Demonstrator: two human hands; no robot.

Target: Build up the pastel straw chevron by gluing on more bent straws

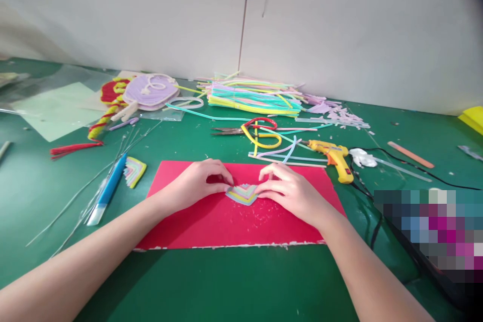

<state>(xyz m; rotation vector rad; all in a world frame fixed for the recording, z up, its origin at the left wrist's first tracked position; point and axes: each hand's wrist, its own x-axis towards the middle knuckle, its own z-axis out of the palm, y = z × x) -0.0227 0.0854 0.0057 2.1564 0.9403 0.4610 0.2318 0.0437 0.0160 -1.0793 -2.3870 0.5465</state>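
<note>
From where I stand, the striped piece lies between both hands on the red board, its coloured bands already joined into a V. The left hand has thumb and forefinger nearly together, pinching the piece's left corner. The right hand is curled with its fingertips a little apart, touching the right corner; whether they grip it, I can't tell.

A similar striped wedge sits to the left beside the blue-handled tool, so I'd judge 2 such pieces are largely formed, this 1 being adjusted. They lie well apart, not joined. Plenty seems unused: the bundle of strips at the far side, loose strips nearer. The scissors and yellow glue gun lie out of hand.
</note>
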